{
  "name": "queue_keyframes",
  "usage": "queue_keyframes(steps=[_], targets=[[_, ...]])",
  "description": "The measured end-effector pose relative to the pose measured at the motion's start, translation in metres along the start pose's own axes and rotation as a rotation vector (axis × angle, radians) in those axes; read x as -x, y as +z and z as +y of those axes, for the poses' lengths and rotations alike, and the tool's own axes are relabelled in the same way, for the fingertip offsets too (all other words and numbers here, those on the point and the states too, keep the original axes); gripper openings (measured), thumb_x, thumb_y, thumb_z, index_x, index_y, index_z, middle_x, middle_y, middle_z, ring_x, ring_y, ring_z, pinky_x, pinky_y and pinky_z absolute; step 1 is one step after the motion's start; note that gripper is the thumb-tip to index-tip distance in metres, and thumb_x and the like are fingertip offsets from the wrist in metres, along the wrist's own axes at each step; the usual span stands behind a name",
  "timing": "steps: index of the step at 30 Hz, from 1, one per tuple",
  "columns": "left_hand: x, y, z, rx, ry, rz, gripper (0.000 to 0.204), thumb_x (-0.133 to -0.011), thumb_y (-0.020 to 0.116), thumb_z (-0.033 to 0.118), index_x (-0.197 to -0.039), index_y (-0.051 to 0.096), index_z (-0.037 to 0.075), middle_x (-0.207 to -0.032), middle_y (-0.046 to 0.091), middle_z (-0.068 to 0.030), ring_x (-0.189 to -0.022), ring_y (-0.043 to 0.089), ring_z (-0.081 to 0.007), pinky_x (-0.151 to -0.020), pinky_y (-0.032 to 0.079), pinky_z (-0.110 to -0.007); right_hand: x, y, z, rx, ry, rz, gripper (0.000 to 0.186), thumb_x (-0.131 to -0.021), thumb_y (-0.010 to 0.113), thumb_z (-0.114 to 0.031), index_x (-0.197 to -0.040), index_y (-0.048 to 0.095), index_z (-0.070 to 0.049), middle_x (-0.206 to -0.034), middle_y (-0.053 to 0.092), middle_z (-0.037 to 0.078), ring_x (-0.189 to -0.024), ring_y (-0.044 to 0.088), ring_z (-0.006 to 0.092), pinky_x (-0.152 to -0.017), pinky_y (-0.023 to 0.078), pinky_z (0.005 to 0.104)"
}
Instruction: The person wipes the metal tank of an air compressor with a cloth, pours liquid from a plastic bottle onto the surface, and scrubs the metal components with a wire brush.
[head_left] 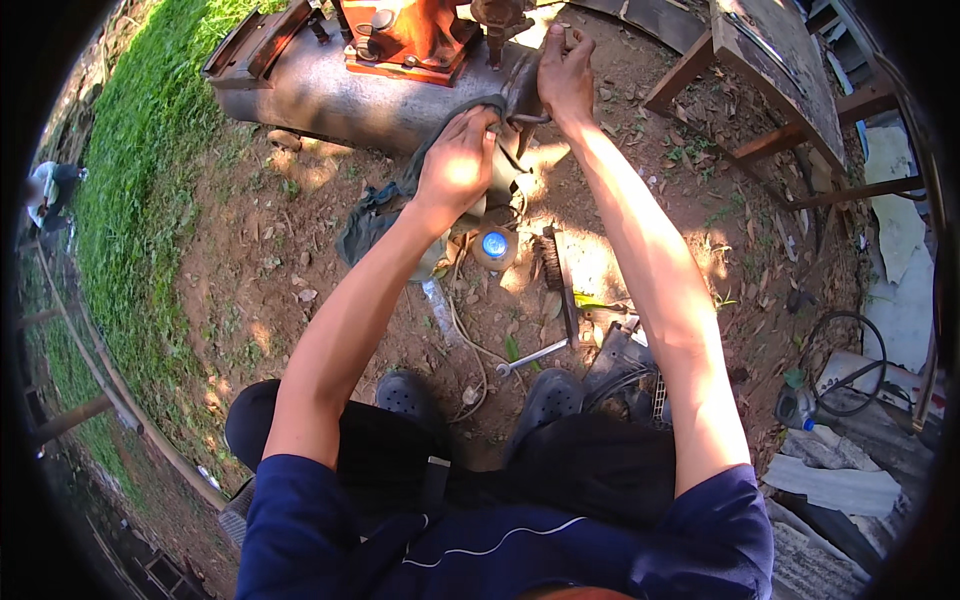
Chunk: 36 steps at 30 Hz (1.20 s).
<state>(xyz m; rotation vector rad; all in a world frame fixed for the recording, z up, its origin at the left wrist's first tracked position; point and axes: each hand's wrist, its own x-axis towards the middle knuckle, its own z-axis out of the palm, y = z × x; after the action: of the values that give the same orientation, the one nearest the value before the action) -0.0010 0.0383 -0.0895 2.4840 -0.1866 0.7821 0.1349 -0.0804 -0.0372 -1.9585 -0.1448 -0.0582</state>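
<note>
A wrench (538,356), brush (554,262) and blue-capped container (494,245) are laid between shoes (552,398) and tank (330,108), presumably for easy reach. A cloth (488,103) is pressed against the tank's right end by the left grip (458,168), fingers bent over it, seemingly to follow the curve. The right grip (567,82) is half-curled beside that end, perhaps for steadying; any pinch cannot be told. An orange machine (412,42) is bolted on top.

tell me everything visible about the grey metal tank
The grey tank is a horizontal, metallic-looking cylinder with a scuffed, patchy surface. An orange machine sits on top, and a small brownish wheel-like part shows below toward its left. The left hand rests on a dark cloth at its right end; the right hand is beside that end, contact unclear.
</note>
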Motion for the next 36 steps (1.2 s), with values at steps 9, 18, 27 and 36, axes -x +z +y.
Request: queue_keyframes(steps=[9, 18, 27, 36], targets=[[-0.038, 0.014, 0.017, 0.082, -0.202, 0.157, 0.023, -0.097, 0.05, 0.015, -0.114, 0.053, 0.0, -0.102, 0.065, -0.0266, -0.101, 0.061, -0.0445, -0.085, 0.049, -0.051, -0.001, 0.002, 0.001, -0.017, -0.005, 0.006, 0.071, -0.102, 0.038, -0.051, -0.141, 0.029, 0.007, -0.136, 0.046, 0.037, -0.125, 0.05, 0.0491, -0.107, 0.038, 0.0499], [-0.008, -0.051, 0.006, 1.467, -0.908, 0.348, 0.03, -0.105, 0.042, 0.025, -0.121, 0.055, 0.004, -0.109, 0.067, -0.0113, -0.099, 0.067, -0.0251, -0.089, 0.056, -0.041, -0.012, 0.01, 0.016, 0.07, -0.038, 0.079, 0.073, -0.101, 0.033, -0.058, -0.14, 0.031, 0.003, -0.131, 0.051, 0.036, -0.121, 0.054, 0.0493, -0.104, 0.04, 0.0548], [0.012, -0.105, -0.019, 1.826, -0.79, 0.12, 0.042, -0.104, 0.036, 0.03, -0.124, 0.057, 0.0, -0.112, 0.069, -0.0143, -0.099, 0.069, -0.0269, -0.092, 0.055, -0.043, 0.036, -0.006, 0.006, 0.074, -0.466, 0.161, 0.04, -0.095, 0.06, -0.032, -0.119, 0.056, -0.001, -0.107, 0.065, 0.018, -0.101, 0.062, 0.0317, -0.098, 0.043, 0.044], [-0.009, -0.153, 0.008, 1.647, -0.518, -0.032, 0.038, -0.102, 0.037, 0.023, -0.119, 0.058, -0.004, -0.115, 0.067, -0.0128, -0.103, 0.066, -0.023, -0.095, 0.052, -0.037, 0.086, 0.004, -0.036, -0.714, -0.026, -1.136, 0.046, -0.1, 0.057, -0.035, -0.13, 0.057, 0.0, -0.126, 0.062, 0.003, -0.115, 0.054, 0.0112, -0.094, 0.047, 0.0304]])
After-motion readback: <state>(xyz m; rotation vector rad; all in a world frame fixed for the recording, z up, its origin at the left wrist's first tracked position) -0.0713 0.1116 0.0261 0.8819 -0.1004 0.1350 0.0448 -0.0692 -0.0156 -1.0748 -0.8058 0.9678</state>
